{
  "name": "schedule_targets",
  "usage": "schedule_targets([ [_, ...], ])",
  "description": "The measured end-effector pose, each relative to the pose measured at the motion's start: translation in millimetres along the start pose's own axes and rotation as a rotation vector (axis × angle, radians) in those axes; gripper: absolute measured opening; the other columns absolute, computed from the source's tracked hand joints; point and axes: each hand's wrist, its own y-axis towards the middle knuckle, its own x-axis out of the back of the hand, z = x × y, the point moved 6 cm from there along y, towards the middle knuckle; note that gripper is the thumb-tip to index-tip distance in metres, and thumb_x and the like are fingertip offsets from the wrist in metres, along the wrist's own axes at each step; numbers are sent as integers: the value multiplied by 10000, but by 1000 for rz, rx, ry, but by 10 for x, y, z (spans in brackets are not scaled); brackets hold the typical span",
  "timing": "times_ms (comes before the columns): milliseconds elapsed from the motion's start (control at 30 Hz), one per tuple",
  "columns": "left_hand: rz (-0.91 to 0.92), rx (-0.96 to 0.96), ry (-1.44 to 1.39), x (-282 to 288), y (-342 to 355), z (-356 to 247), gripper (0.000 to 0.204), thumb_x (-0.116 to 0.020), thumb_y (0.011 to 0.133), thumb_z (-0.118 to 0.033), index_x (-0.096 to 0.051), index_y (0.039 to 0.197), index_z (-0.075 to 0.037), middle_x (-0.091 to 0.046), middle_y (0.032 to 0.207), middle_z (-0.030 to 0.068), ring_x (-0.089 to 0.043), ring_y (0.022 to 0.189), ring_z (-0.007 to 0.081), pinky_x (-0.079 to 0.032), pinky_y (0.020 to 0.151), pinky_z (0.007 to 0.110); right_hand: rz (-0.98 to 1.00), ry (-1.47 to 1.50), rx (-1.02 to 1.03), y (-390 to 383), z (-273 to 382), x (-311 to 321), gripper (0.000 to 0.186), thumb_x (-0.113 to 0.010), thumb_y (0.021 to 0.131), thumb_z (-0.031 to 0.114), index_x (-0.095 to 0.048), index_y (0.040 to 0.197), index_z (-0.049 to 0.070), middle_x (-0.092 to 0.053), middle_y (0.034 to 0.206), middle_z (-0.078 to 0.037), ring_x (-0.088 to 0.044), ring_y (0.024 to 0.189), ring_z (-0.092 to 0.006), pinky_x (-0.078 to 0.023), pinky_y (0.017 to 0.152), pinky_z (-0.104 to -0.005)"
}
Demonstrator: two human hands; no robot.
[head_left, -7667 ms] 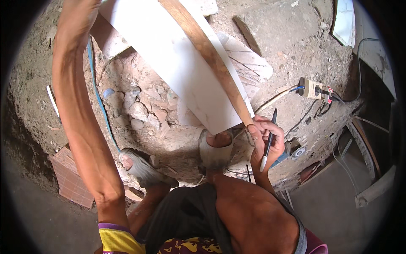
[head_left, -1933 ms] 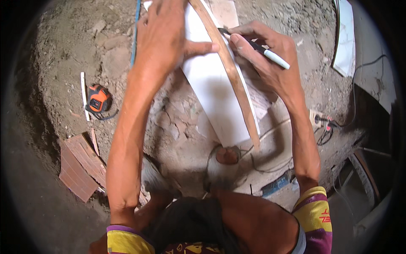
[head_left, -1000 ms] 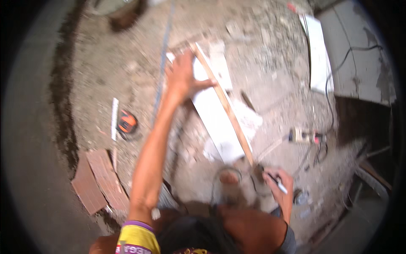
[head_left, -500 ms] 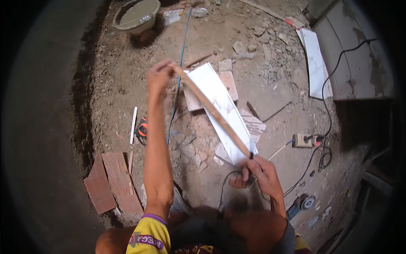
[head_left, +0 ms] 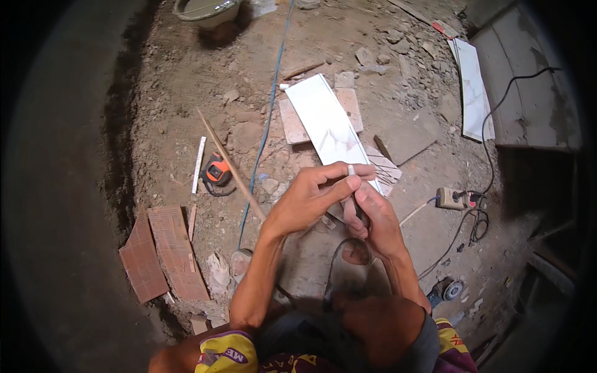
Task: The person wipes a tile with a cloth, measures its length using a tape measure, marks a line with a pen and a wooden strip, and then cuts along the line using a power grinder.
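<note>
My left hand [head_left: 314,196] and my right hand [head_left: 378,217] meet over the near end of a white tile [head_left: 326,118]. My left thumb and index finger pinch the upright white end [head_left: 351,170] of a slim, pen-like thing. Curled close beside it, my right fingers seem to hold its darker lower part, mostly hidden. A thin wooden strip [head_left: 230,160] slants away beyond my left wrist, out of both hands' grip. The tile rests partly over reddish tile pieces [head_left: 293,121].
On the left lie an orange-black tape measure [head_left: 216,170], a short white strip [head_left: 198,165] and brown tiles [head_left: 177,248]. A blue cord [head_left: 268,118] crosses the dirt. On the right are a socket block [head_left: 449,198], an angle grinder [head_left: 448,291] and more white tiles [head_left: 476,93]. A mortar basin [head_left: 217,13] stands far back.
My left hand has let go of the wooden strip, which now slants on the left. It has come down and right to meet my right hand at the slim white-ended thing.
</note>
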Motion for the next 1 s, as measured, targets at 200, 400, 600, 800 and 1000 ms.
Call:
schedule_targets([
  [200,-33,-49,-77,-16,-73,176,335,-649,1107,-223,-752,1306,25,-800,1143,88,-680,1122,137,-546,998,340,-46,-224,107,-46,-7,33,373,-488,1151,408,-618,1096,63,-436,687,56,-344,572,-53,-277,517,-234],
  [400,-618,-285,-55,515,-217,-248,307,-677,1094,-304,-792,1178,-32,-796,1157,73,-702,1029,131,-556,956,357,-252,-719,361,-251,153,104,279,-545,1139,345,-592,1047,86,-498,735,24,-466,614,-72,-345,545,-252],
  [600,-472,-67,-735,362,-190,245,377,-683,1087,-360,-662,1281,-38,-677,1047,13,-686,933,124,-589,824,259,-264,-365,877,-454,778,164,289,-594,1126,306,-447,1214,73,-735,1181,-323,-781,977,-335,-632,771,-331],
  [800,-508,102,-876,-112,-146,381,366,-718,1066,-329,-631,1259,-30,-706,1078,45,-737,990,144,-653,859,264,-245,-196,1066,-398,828,9,294,-602,1115,255,-377,1213,95,-701,1228,-388,-762,1045,-489,-694,814,-488],
  [1000,-431,82,-826,-83,-191,330,359,-720,1064,-348,-631,1213,-33,-702,1103,43,-740,1013,139,-651,893,251,-218,-165,1033,-223,648,-92,275,-588,1118,218,-369,1222,87,-693,1229,-398,-751,1091,-487,-691,852,-498],
])
